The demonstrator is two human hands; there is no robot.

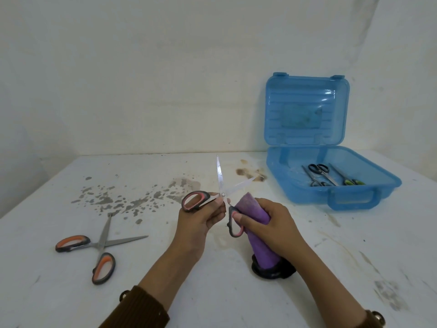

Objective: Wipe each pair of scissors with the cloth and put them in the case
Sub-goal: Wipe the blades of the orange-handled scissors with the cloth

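Pinching open scissors [222,194] by a handle with left hand [203,217]; right hand [272,224] grips soft cloth [259,242], maybe the other handle. Stiff, sharp: hold by handles.

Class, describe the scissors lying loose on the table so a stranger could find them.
Take the white table and look at its left side, away from the blue case. The orange-handled scissors lie there, blades crossed open; the held pair has pink handles, and the cased ones are slimmer.
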